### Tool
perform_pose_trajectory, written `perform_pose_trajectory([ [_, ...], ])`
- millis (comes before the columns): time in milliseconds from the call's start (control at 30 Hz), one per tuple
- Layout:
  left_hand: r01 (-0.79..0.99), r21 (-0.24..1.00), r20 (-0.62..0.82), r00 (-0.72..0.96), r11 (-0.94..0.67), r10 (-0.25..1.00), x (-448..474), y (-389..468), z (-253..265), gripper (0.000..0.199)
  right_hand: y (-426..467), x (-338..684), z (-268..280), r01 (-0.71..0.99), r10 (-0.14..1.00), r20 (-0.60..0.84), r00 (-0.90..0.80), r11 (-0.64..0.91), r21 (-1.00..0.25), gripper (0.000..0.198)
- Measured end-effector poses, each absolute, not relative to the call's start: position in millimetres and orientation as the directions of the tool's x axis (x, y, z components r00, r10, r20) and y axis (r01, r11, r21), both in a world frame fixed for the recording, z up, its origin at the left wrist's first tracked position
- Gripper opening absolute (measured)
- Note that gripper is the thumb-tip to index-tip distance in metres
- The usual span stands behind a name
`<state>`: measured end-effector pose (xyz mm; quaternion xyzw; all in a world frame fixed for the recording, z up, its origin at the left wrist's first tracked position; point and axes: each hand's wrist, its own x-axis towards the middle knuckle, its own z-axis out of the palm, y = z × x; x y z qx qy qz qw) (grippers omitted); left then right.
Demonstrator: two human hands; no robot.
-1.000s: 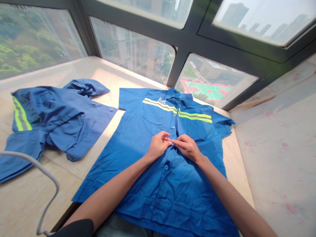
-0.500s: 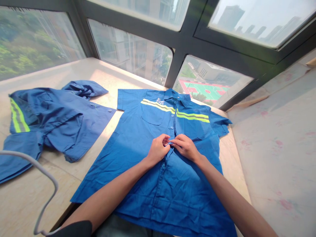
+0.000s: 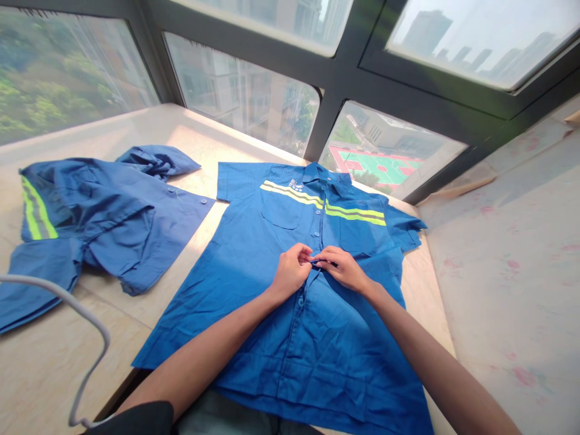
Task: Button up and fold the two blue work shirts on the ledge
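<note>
A blue short-sleeved work shirt (image 3: pixel 235 254) lies front side up on the sill, collar toward the window, with yellow-and-grey reflective bands across its chest. Midway down its front edge, my left hand (image 3: pixel 293 272) pinches the placket between thumb and fingers. Right beside it, my right hand (image 3: pixel 341 266) grips the same strip of cloth, fingertips almost touching the left ones. The cloth between them is slightly raised. Whatever button sits under the fingertips is hidden. Shirt buttons show above the hands, and one button (image 3: pixel 300 301) shows below them.
A second blue garment (image 3: pixel 113 211) with a reflective band lies crumpled at the left on the pale stone sill (image 3: pixel 122 344). A grey cable (image 3: pixel 97 326) curves in at lower left. Framed windows (image 3: pixel 244 90) stand behind, and a flower-patterned wall (image 3: pixel 507 290) borders the right.
Both hands stay at the same place on the placket, their fingertips shifting slightly on the cloth. The whole view has moved a little.
</note>
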<state>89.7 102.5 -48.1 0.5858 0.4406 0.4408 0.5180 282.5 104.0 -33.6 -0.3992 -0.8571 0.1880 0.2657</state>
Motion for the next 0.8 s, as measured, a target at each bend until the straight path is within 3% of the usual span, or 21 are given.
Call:
perform_pose_trajectory([
  [300, 0.178, 0.969, 0.115, 0.279, -0.169, 0.954, 90.9, 104.4, -49.4, 0.024, 101.4, 285.1, -47.6, 0.631, 0.762, 0.347, -0.547, 0.647, -0.428, 0.020],
  [567, 0.437, 0.841, 0.171, 0.345, -0.319, 0.923, 83.0, 105.8, -41.0, 0.023, 103.2, 275.7, -41.5, 0.708, 0.809, 0.210, -0.548, 0.583, -0.399, 0.018],
  [700, 0.429, 0.847, 0.147, 0.380, -0.315, 0.913, 79.3, 111.8, -39.6, 0.020, 104.3, 272.1, -40.7, 0.733, 0.823, 0.191, -0.534, 0.564, -0.381, 0.016],
  [800, 0.403, 0.865, 0.134, 0.387, -0.298, 0.912, 79.1, 115.4, -42.4, 0.020, 100.9, 271.7, -42.4, 0.709, 0.837, 0.225, -0.498, 0.543, -0.451, 0.016],
])
